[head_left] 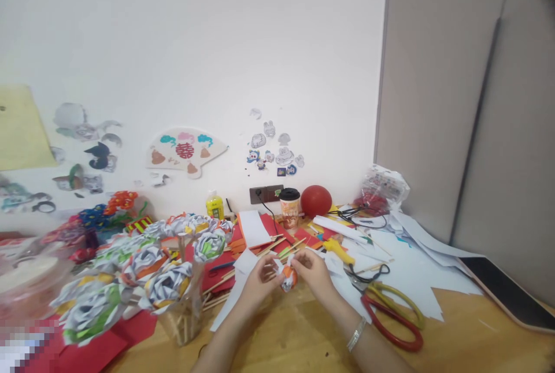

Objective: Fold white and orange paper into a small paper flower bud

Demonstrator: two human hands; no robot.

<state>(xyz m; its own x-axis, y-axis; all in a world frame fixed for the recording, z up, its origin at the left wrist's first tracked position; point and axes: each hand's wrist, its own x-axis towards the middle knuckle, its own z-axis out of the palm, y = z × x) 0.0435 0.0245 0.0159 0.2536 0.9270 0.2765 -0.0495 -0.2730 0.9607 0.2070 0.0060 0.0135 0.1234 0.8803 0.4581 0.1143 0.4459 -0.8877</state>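
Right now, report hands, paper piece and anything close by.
Left hand and right hand pinching orange-and-white paper piece. Wooden sticks just beyond. Scissors to the right.

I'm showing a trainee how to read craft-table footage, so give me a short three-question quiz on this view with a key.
1. Multiple choice: what do the left hand and right hand hold?
(a) a yellow bottle
(b) a small orange-and-white paper piece
(c) a red balloon
2. Fill in: the lid on the paper cup is ____.
3. True or false: the bracelet is on the right arm.

Key: 1 b; 2 black; 3 true.
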